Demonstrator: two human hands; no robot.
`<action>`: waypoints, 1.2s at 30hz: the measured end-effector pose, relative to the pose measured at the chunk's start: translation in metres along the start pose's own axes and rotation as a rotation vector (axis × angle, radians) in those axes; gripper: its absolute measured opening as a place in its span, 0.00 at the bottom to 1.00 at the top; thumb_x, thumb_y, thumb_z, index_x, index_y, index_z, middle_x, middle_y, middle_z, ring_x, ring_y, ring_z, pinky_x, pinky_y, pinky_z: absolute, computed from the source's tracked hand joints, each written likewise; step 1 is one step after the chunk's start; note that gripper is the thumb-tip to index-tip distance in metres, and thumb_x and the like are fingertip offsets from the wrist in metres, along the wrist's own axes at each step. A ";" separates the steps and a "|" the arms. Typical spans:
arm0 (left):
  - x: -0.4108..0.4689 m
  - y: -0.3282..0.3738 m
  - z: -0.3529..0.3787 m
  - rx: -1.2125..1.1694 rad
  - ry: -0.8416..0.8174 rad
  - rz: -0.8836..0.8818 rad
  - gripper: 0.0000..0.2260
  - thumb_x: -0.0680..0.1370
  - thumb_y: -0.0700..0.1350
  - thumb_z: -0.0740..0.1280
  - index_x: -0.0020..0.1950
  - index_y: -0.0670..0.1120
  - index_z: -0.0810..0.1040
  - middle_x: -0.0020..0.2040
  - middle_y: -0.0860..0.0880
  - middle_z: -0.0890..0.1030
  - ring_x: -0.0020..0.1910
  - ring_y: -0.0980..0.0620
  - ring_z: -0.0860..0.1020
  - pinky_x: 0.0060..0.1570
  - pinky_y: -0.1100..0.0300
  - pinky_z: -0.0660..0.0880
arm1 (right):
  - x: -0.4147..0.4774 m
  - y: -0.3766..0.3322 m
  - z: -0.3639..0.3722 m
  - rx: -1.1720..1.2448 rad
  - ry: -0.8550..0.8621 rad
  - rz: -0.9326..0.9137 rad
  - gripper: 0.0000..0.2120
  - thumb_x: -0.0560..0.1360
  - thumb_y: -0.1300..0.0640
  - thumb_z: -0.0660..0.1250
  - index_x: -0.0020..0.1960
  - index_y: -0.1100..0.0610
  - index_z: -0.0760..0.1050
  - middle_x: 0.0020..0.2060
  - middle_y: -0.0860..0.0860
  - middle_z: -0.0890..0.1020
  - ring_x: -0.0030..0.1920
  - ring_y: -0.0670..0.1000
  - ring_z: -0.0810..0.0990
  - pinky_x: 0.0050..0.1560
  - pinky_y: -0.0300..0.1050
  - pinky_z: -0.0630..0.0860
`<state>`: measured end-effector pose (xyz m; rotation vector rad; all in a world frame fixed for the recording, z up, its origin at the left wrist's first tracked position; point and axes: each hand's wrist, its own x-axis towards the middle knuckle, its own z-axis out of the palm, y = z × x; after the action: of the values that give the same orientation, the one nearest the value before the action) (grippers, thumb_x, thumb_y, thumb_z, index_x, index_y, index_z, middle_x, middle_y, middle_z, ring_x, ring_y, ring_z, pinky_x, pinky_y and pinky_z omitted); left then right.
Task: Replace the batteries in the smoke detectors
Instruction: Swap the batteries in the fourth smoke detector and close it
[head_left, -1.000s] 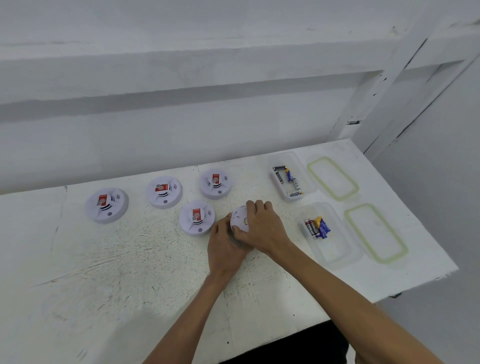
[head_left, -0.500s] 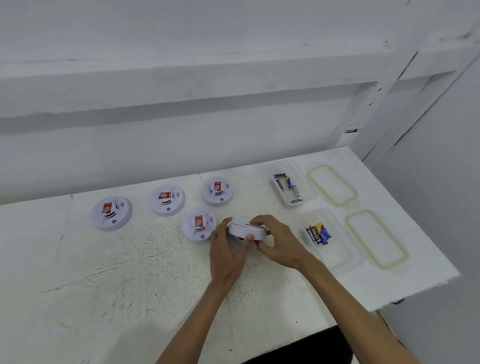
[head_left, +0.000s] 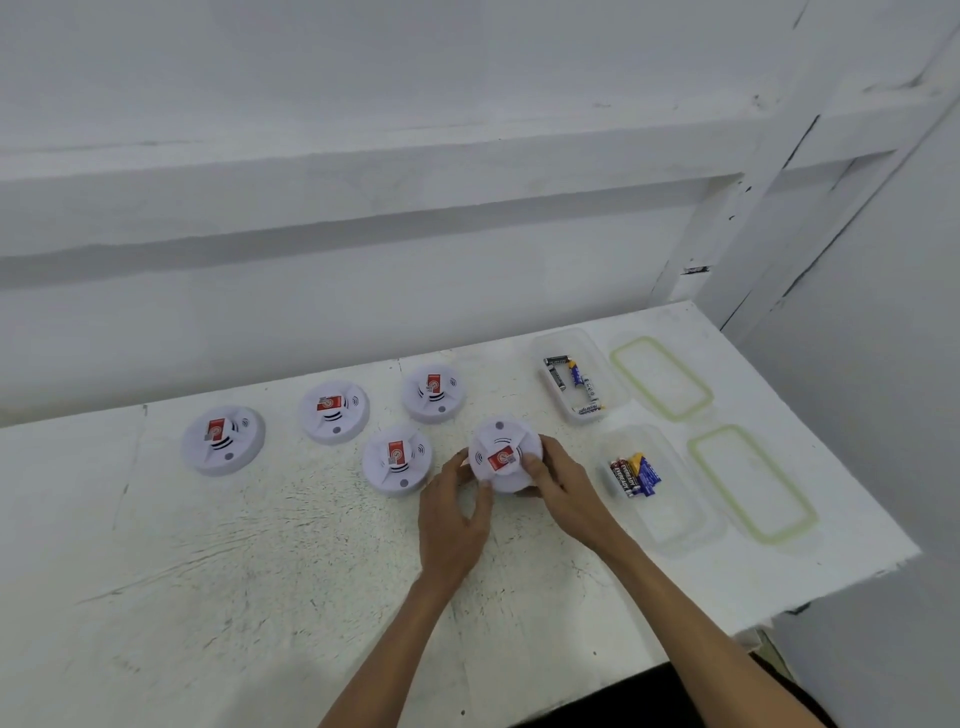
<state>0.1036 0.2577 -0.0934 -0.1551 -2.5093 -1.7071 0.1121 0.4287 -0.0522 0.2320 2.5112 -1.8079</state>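
In the head view, the smoke detector (head_left: 501, 457) is between both hands, low over the counter (head_left: 260, 571), with its red label facing up. The left hand (head_left: 454, 519) grips its left rim. The right hand (head_left: 566, 488) curls its fingers (head_left: 540, 475) round the right rim. The detector is round, so it has no long axis. The batteries (head_left: 635, 475) lie nearer to the right hand.

Soft, cool, even light is washing over the scuffed white-painted tabletop (head_left: 260, 571). The long white wall ledge (head_left: 363, 171) is casting a grey shadow band beneath itself. Only faint shadows are lying under the left hand (head_left: 452, 519) and right hand (head_left: 566, 493). The wide lens is bowing straight edges towards the borders, and the print on the small red-and-blue cylindrical batteries (head_left: 635, 475) is blurring.
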 end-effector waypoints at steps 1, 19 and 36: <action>0.000 0.002 -0.001 -0.004 0.000 -0.003 0.15 0.81 0.49 0.70 0.68 0.54 0.76 0.59 0.62 0.81 0.59 0.60 0.79 0.59 0.53 0.78 | 0.000 -0.002 0.001 0.019 0.014 0.019 0.15 0.84 0.49 0.58 0.69 0.51 0.69 0.59 0.46 0.81 0.54 0.42 0.82 0.47 0.44 0.83; 0.006 -0.007 -0.004 -0.135 -0.142 -0.056 0.25 0.77 0.61 0.68 0.74 0.62 0.72 0.53 0.58 0.85 0.52 0.51 0.83 0.56 0.43 0.80 | 0.034 -0.002 0.000 0.189 0.072 0.277 0.26 0.70 0.34 0.72 0.64 0.43 0.75 0.56 0.49 0.82 0.56 0.50 0.82 0.56 0.54 0.82; 0.034 0.028 0.005 -0.609 -0.235 -0.383 0.29 0.78 0.41 0.75 0.76 0.54 0.69 0.60 0.52 0.85 0.59 0.50 0.84 0.57 0.51 0.81 | 0.025 -0.007 0.009 0.655 0.018 0.259 0.19 0.83 0.51 0.61 0.73 0.50 0.70 0.66 0.55 0.79 0.64 0.59 0.79 0.61 0.59 0.79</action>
<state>0.0735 0.2737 -0.0643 0.0963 -2.1681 -2.7165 0.0862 0.4207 -0.0515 0.5567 1.7049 -2.4299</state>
